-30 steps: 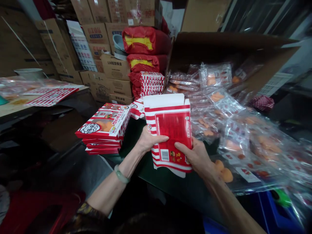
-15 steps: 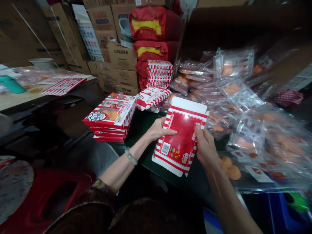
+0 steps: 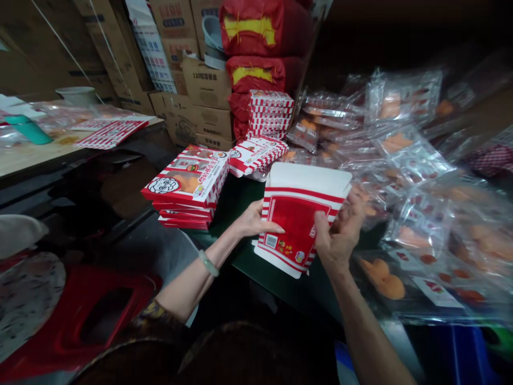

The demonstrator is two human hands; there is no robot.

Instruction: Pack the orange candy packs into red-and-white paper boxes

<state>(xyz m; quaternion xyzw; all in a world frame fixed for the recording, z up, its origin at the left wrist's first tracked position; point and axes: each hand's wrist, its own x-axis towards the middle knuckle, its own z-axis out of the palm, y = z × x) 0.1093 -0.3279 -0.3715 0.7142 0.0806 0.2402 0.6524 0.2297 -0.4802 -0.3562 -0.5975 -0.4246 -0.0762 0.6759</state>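
Between my two hands is a red-and-white striped carton (image 3: 295, 222), its printed back with a barcode facing me and white flaps at its ends. My left hand (image 3: 258, 220) grips its left edge, thumb lying over the red panel. At the right edge, my right hand (image 3: 339, 230) holds it with the thumb on the front and fingers behind. The carton is tilted and bowed at the top right. To the left, a stack of filled cartons (image 3: 186, 179) with windows stands on the dark green table (image 3: 244, 259). Another carton (image 3: 256, 152) lies behind.
Clear plastic packs (image 3: 417, 155) with orange contents are heaped at the right. Striped boxes (image 3: 270, 113) are piled at the back, before red sacks (image 3: 264, 32) and brown cardboard boxes (image 3: 206, 85). A red stool (image 3: 76, 315) stands at lower left, by a side table (image 3: 60, 152).
The carton has tipped and its upper part has bent at the right. My right hand's fingers have spread and moved up behind its edge. The view has shifted slightly.
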